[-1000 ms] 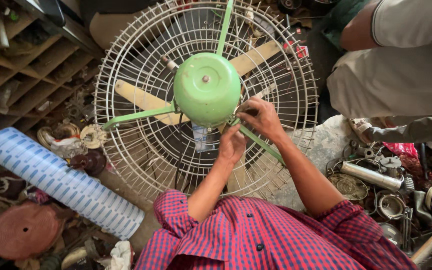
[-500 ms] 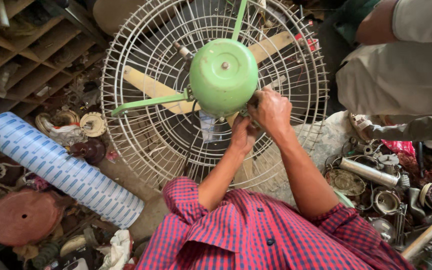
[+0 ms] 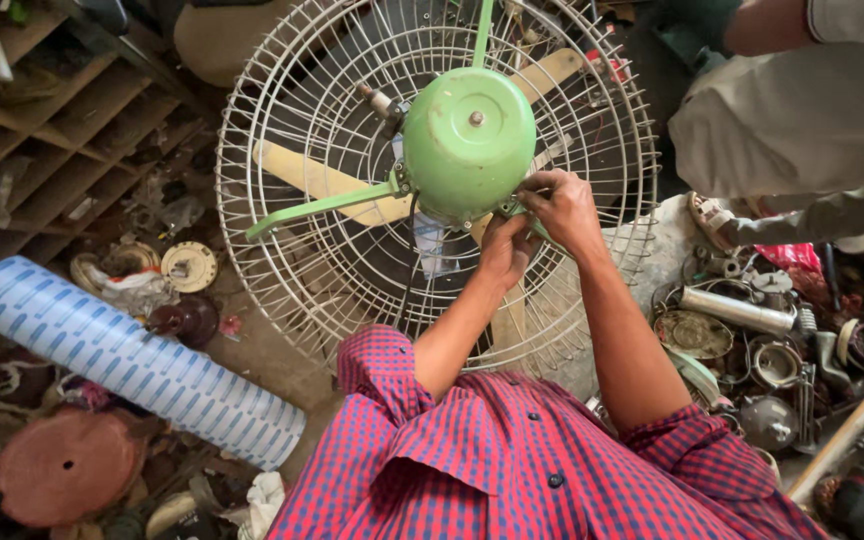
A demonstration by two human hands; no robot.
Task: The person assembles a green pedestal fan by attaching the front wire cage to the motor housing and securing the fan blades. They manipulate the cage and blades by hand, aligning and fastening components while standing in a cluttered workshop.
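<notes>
Cluttered workshop floor, scrap metal parts all round. Fan (image 3: 432, 180) lies face-down, wire cage (image 3: 282, 260) up, green motor housing (image 3: 469, 143) at centre. Since a second ago the fan sits further right and higher in view; the head has shifted, the hands have barely moved on the housing. Blue-striped roll (image 3: 122, 355) lies lower left, well apart. Another person's trouser leg (image 3: 792, 120) is at upper right. Right hand (image 3: 564, 208) pinches the housing's lower right edge, fingers curled tight on something small; cannot tell what. Left hand (image 3: 505, 250) sits just below it, fingers closed against the housing's underside. Same spot worked throughout, so likely a fastener there is not yet free.
</notes>
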